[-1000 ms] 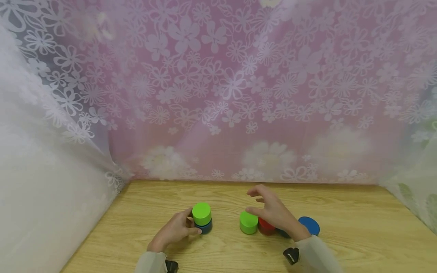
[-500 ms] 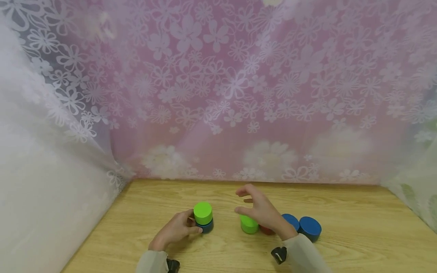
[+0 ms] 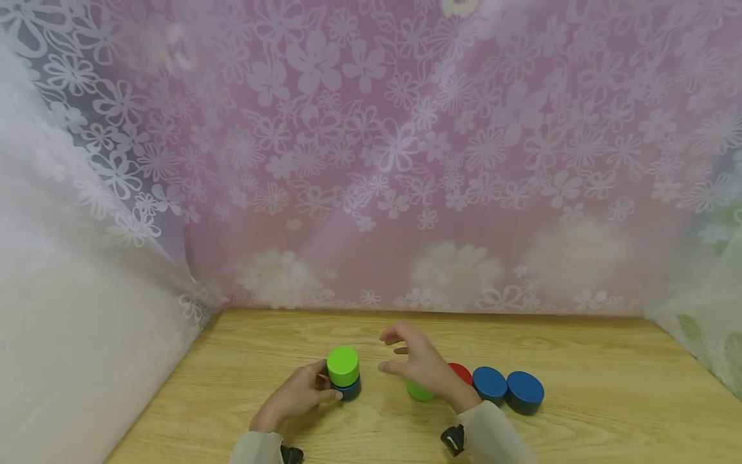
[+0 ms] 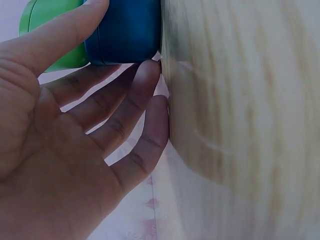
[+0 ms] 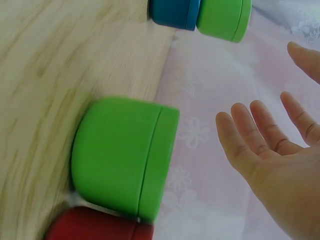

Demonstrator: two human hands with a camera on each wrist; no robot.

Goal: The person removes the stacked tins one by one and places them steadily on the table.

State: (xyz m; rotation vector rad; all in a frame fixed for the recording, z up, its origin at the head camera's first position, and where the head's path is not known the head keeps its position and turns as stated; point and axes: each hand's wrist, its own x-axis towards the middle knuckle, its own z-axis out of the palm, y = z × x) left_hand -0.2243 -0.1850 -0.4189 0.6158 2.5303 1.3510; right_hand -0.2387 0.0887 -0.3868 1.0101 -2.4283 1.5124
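Observation:
On the left part of the table, a green lidded jar [image 3: 342,365] stands on top of a dark blue lidded jar [image 3: 346,390]. My left hand [image 3: 297,392] holds the lower blue jar, thumb on the near side and fingers behind it. The left wrist view shows the thumb across the blue jar [image 4: 130,32]. To the right of the stack hovers my right hand [image 3: 423,364], its fingers spread and loosely bent around nothing. Below it, partly hidden by the wrist, is a second green jar [image 3: 418,390], seen whole in the right wrist view.
Right of the second green jar, a red jar [image 3: 460,372] and two blue jars, one in the middle [image 3: 489,385] and one at the end [image 3: 525,392], form a row on the wooden table [image 3: 603,374]. A flowered curtain [image 3: 371,161] hangs behind the table and at both sides.
My right hand has moved left over the row toward the stack, uncovering the blue jars and part of the red one. My left hand and the stack stay in place.

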